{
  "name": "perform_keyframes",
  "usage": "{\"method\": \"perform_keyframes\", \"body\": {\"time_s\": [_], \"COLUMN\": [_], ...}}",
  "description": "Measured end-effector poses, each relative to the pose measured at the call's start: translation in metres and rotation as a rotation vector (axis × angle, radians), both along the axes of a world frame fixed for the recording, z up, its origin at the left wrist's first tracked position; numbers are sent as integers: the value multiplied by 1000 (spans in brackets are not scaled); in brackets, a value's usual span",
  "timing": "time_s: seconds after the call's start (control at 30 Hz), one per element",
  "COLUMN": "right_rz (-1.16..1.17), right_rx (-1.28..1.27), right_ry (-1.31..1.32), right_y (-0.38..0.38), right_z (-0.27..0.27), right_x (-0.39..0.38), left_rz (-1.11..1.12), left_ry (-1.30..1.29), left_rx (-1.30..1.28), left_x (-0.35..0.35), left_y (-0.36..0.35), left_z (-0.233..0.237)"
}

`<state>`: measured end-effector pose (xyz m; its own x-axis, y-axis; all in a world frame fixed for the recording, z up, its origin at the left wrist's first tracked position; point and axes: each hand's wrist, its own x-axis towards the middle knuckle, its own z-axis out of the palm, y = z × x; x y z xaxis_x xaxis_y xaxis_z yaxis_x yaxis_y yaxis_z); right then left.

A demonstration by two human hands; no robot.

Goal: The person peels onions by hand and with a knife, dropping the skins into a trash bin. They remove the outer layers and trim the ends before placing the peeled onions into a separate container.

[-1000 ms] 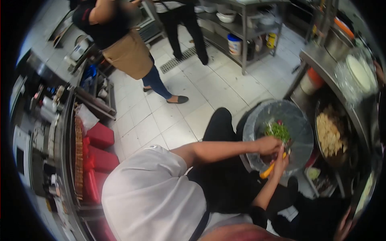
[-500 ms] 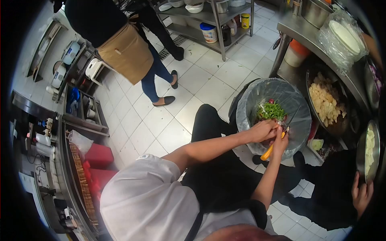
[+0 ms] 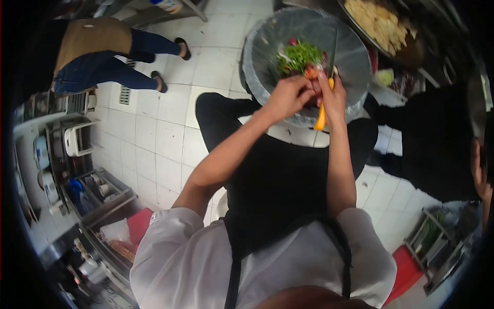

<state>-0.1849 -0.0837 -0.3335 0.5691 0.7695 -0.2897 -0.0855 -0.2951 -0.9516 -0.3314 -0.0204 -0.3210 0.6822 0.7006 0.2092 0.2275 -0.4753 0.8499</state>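
Over a large bin lined with clear plastic (image 3: 257,56), my two hands are close together. My right hand (image 3: 333,98) is closed round the yellow handle of a knife (image 3: 321,117), whose blade points up and away from me. My left hand (image 3: 294,95) has its fingers bent around a small reddish piece (image 3: 312,72), partly hidden between the hands; what it is I cannot make out. Below them in the bin lie chopped green leaves (image 3: 297,57) and some reddish scraps.
A pan of pale yellow chunks (image 3: 378,23) stands beyond the bin at the upper right. One person in dark clothes (image 3: 437,144) is at the right. Another person in a tan apron (image 3: 98,38) stands at the upper left. Shelves (image 3: 110,198) line the left.
The view has turned and tilted down, so the bin sits higher and further left in it. Both hands remain over the bin, with the knife still held.
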Motion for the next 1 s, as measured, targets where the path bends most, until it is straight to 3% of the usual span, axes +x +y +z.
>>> {"method": "perform_keyframes", "body": {"time_s": [0.13,0.2,0.23,0.37,0.5,0.6,0.63,0.73,0.87,1.0], "right_rz": [-3,17,38,73,140,173,199,227,215,125], "right_rx": [29,17,7,-25,0,-9,-69,-26,111,52], "right_ry": [149,204,212,373,420,317,271,113,3,-180], "right_y": [0,1,2,5,13,13,13,2,-14,-14], "right_z": [17,17,17,20,18,24,27,27,38,37], "right_x": [-2,0,1,0,-5,0,4,10,5,-10], "left_rz": [230,235,141,-140,-143,-86,-25,55,-14,35], "left_ry": [40,193,285,103,31,-110,-227,-304,-349,-391], "left_rx": [-157,-11,-32,-348,-446,-567,-798,-1055,-1182,-1280], "left_x": [-17,-23,-24,-13,-6,-6,-6,-8,-8,-4], "left_y": [10,20,23,14,17,27,29,41,51,50], "left_z": [-14,-11,-4,32,21,9,9,14,16,21]}}
